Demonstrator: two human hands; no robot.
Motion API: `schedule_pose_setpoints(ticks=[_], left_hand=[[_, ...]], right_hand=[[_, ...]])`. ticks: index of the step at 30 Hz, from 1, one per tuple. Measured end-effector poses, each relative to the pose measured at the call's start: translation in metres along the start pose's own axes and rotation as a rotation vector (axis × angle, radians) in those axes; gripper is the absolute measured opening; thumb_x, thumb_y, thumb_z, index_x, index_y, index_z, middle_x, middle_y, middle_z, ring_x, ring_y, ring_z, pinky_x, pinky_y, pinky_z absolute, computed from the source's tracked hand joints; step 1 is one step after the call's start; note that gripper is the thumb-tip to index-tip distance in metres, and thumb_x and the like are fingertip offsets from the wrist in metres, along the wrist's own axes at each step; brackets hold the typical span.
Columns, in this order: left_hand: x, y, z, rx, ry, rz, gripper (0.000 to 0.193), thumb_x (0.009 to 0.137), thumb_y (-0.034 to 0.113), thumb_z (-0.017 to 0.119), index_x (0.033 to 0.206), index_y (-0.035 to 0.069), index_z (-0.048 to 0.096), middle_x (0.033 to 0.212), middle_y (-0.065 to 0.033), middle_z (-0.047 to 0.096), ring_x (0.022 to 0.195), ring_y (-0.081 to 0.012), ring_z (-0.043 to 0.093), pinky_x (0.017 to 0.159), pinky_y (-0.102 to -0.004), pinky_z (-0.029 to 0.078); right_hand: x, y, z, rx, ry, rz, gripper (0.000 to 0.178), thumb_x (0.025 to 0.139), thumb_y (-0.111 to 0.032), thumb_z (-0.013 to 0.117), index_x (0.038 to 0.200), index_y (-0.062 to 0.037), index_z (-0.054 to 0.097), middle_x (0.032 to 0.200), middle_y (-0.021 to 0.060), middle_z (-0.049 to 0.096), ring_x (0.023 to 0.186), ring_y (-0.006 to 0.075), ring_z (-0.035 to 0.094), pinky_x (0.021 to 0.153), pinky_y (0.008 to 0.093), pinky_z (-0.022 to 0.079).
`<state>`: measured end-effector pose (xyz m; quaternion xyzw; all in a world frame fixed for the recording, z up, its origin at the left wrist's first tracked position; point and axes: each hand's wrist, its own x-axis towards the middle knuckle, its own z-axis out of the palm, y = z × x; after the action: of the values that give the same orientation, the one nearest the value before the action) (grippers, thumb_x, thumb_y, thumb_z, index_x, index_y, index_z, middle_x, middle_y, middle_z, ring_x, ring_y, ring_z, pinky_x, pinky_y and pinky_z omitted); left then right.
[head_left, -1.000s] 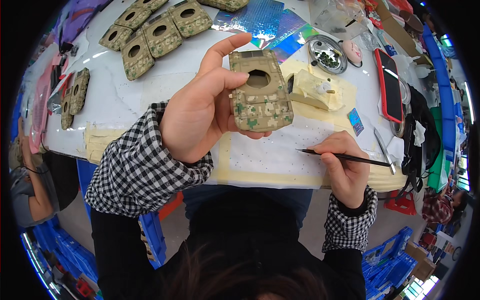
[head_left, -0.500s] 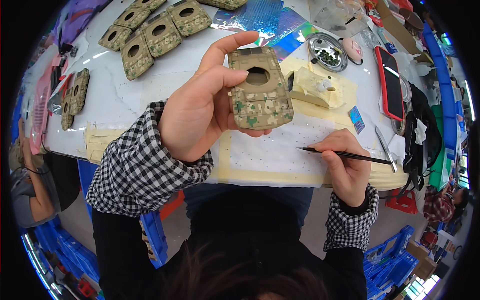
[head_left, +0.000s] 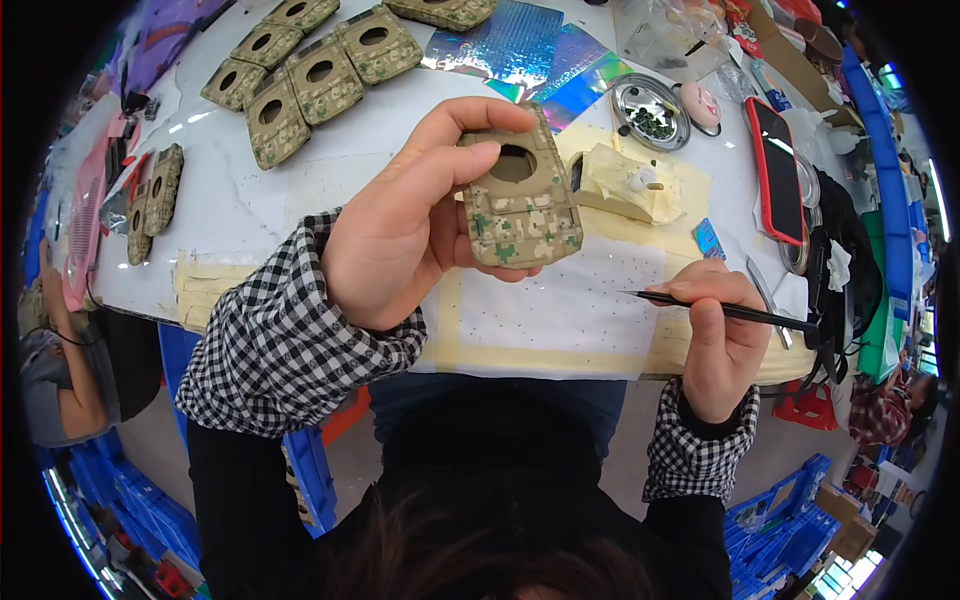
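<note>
My left hand (head_left: 405,215) is closed round a camouflage model tank hull (head_left: 522,222), tan with green and brown blocks and a round hole in its top. The thumb lies by the hole and the forefinger curls over the far end; the other fingers are partly hidden behind the hull. My right hand (head_left: 722,335) pinches a pair of black tweezers (head_left: 745,312), its fine tip pointing left over the white paper (head_left: 550,310). A gap separates the tip from the hull. Tiny dark specks dot the paper.
Several similar hulls (head_left: 320,75) lie at the back left, two more (head_left: 162,190) farther left. Beyond the paper stand a tape-covered block (head_left: 625,190) and a round dish (head_left: 680,130) with small green parts. A red-cased phone (head_left: 775,175) and a metal tool (head_left: 765,290) lie right.
My right hand has moved right and slightly down with the tweezers, away from the hull. My left hand has tilted the hull a little, its forefinger now bent lower over the far end.
</note>
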<state>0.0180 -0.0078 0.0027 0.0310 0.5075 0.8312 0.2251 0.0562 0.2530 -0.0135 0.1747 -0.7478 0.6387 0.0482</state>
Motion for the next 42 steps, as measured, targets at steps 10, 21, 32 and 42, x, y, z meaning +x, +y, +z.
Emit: schedule_pose_setpoints(ticks=[10,21,32,42], left_hand=[[-0.003,-0.003,0.001,0.024,-0.192,-0.091,0.028,0.101,0.031,0.036,0.102,0.007,0.049,0.103,-0.0063,0.056,0.094,-0.0112,0.055,0.081,-0.0269,0.047],[-0.011,0.004,0.005,0.135,-0.219,-0.106,0.020,0.098,0.028,0.044,0.104,0.011,0.053,0.097,0.0050,0.056,0.083,-0.0014,0.049,0.066,-0.0177,0.040],[-0.010,0.001,0.004,0.206,-0.206,0.013,0.020,0.097,0.027,0.045,0.103,0.010,0.054,0.095,0.0064,0.056,0.076,0.0005,0.043,0.063,-0.0166,0.034],[-0.010,0.000,0.004,0.192,-0.200,0.007,0.019,0.097,0.026,0.045,0.103,0.010,0.053,0.094,0.0066,0.054,0.075,0.0006,0.042,0.062,-0.0164,0.034]], right_hand=[[0.041,-0.036,0.035,0.166,-0.031,-0.135,0.013,0.092,-0.008,0.057,0.096,0.0040,0.059,0.091,0.0134,0.065,0.082,0.0167,0.061,0.076,0.0277,0.049],[0.046,-0.036,0.046,0.223,-0.044,-0.058,0.017,0.096,-0.010,0.050,0.099,0.0064,0.055,0.090,0.0150,0.063,0.084,0.0214,0.068,0.076,0.0281,0.055],[0.047,-0.035,0.048,0.230,-0.052,-0.041,0.020,0.097,-0.013,0.047,0.099,0.0063,0.052,0.088,0.0165,0.065,0.083,0.0207,0.068,0.075,0.0283,0.056],[0.047,-0.034,0.048,0.233,-0.051,-0.041,0.019,0.097,-0.012,0.046,0.099,0.0063,0.052,0.087,0.0163,0.064,0.082,0.0206,0.068,0.073,0.0286,0.056]])
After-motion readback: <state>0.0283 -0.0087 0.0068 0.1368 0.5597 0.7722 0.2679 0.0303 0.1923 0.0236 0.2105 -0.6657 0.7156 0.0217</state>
